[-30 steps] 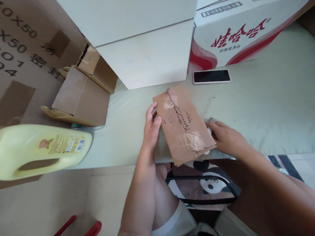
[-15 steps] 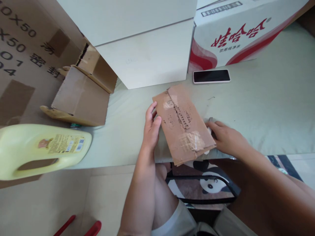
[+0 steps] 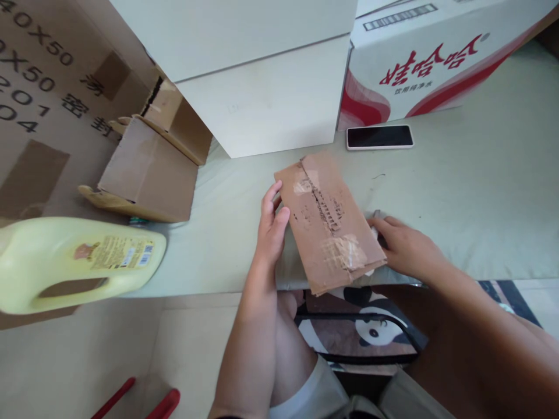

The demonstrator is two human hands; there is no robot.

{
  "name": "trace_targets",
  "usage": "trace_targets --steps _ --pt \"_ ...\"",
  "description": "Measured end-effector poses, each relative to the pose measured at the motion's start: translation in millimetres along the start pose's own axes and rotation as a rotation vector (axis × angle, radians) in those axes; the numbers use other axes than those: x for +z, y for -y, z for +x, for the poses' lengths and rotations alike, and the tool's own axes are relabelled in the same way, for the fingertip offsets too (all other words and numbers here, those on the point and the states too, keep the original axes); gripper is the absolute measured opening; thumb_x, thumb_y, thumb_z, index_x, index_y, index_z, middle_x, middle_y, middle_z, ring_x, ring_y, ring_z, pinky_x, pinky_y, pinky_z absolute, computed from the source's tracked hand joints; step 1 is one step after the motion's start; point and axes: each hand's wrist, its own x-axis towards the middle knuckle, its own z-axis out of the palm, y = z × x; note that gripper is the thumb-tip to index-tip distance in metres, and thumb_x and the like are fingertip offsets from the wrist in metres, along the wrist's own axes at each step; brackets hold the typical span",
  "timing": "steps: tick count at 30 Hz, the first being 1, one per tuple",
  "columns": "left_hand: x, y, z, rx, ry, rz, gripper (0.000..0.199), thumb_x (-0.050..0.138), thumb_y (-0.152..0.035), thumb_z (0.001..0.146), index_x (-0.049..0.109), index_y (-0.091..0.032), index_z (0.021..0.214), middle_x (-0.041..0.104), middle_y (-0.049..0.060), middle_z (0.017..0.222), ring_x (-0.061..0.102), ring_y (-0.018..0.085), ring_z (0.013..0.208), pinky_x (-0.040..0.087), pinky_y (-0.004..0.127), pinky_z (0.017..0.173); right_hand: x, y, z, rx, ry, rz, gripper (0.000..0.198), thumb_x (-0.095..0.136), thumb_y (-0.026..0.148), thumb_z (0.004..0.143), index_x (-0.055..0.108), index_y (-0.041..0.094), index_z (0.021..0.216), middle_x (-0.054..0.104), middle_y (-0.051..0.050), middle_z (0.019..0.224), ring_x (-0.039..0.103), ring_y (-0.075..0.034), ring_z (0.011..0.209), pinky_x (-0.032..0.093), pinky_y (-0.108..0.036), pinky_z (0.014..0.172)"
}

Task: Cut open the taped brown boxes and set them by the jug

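A flattened brown cardboard piece (image 3: pixel 327 218) with torn tape and a ripped seam lies on the pale green surface (image 3: pixel 458 198), its near end hanging over the edge. My left hand (image 3: pixel 271 224) grips its left edge, thumb on top. My right hand (image 3: pixel 404 244) holds its right edge, fingers partly under the cardboard, with a bit of white material showing by the fingertips.
A black phone (image 3: pixel 379 137) lies behind the cardboard. White boxes (image 3: pixel 271 93) and a red-and-white printed carton (image 3: pixel 432 58) stand at the back. An open brown box (image 3: pixel 148 166) and a yellow jug (image 3: pixel 74 262) sit at left. Red handles (image 3: pixel 140 401) lie on the floor; a panda-print bag (image 3: pixel 367 326) is below.
Both hands and the cardboard keep their pose. The view has shifted slightly, so everything sits a little further right in the picture.
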Motion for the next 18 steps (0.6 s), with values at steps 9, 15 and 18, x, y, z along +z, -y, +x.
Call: trace_targets --steps 9,15,18 --pt "4.1 -0.3 0.2 -0.027 -0.021 -0.057 0.07 0.058 -0.075 0.088 0.047 -0.036 0.145 0.045 0.009 0.162 0.05 0.031 0.145 0.045 0.049 0.118 -0.2 -1.5 0.9 -0.009 0.036 0.02 0.045 0.048 0.03 0.095 0.06 0.019 0.137 0.068 -0.015 0.123 0.07 -0.033 0.107 0.053 -0.041 0.08" --pt "2.3 1.9 0.1 -0.035 -0.01 -0.049 0.068 0.057 -0.075 0.089 0.047 -0.038 0.145 0.043 0.008 0.164 0.049 0.031 0.147 0.045 0.049 0.119 -0.8 -1.6 -0.1 -0.025 0.026 0.018 0.045 0.047 0.03 0.096 0.061 0.02 0.137 0.068 -0.015 0.121 0.071 -0.033 0.103 0.053 -0.041 0.077" --pt "0.4 2.1 0.8 -0.026 -0.007 -0.026 0.071 0.057 -0.076 0.089 0.047 -0.036 0.146 0.043 0.009 0.164 0.048 0.031 0.148 0.044 0.049 0.12 0.8 -2.8 0.2 -0.027 0.004 0.02 0.044 0.047 0.03 0.096 0.062 0.019 0.136 0.069 -0.015 0.118 0.071 -0.032 0.103 0.052 -0.039 0.076"
